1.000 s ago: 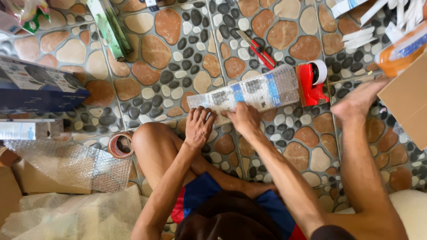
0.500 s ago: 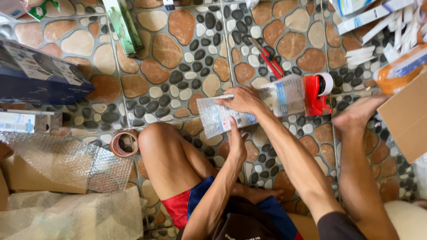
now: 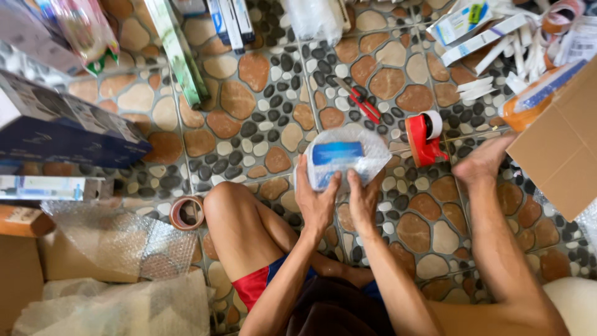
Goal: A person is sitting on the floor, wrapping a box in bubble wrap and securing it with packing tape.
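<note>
I sit on a pebble-pattern tiled floor (image 3: 249,124) and hold a small box wrapped in bubble wrap (image 3: 343,155) upright in front of me, its blue and white end facing up. My left hand (image 3: 316,202) grips its lower left side. My right hand (image 3: 364,199) grips its lower right side, thumb on the wrap. My bare legs are folded below, and my right foot (image 3: 482,163) rests beside a red tape dispenser (image 3: 426,135).
Red scissors (image 3: 359,102) lie behind the parcel. A brown tape roll (image 3: 186,213) sits by my left knee, next to bubble wrap sheets (image 3: 112,249). A dark blue box (image 3: 56,127) is at left, a cardboard box (image 3: 559,143) at right, and small cartons along the top.
The wrapped box lay flat on the floor under my right hand. Both hands have since lifted it and turned it end-up, closer to me. The view has tilted slightly.
</note>
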